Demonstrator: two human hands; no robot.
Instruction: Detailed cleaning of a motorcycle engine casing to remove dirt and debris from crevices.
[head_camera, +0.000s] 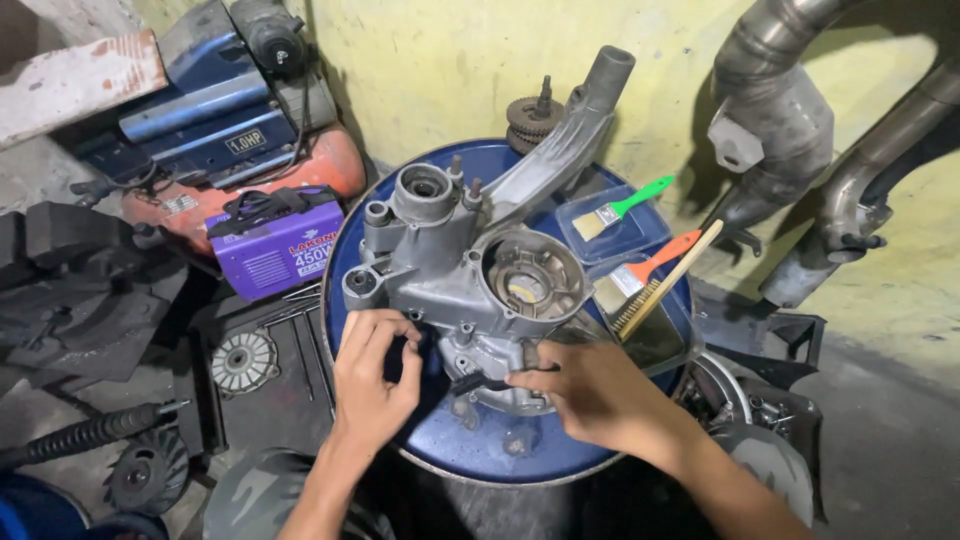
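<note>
Engine casing | on blue drum | left hand pinching its edge | right hand gripping it

Green-handled paintbrush lying in a clear plastic tub; orange-handled brush and wooden wire brush just beside it; purple welding unit at left, in front of a blue-and-orange compressor; grey exhaust pipes against the yellow wall; finned round cover on the floor.

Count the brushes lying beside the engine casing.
3. The green-handled paintbrush lies in a clear plastic tray; the orange-handled paintbrush and the wooden-handled wire brush lie crossed just below it, right of the engine casing. Others may be hidden.
</note>
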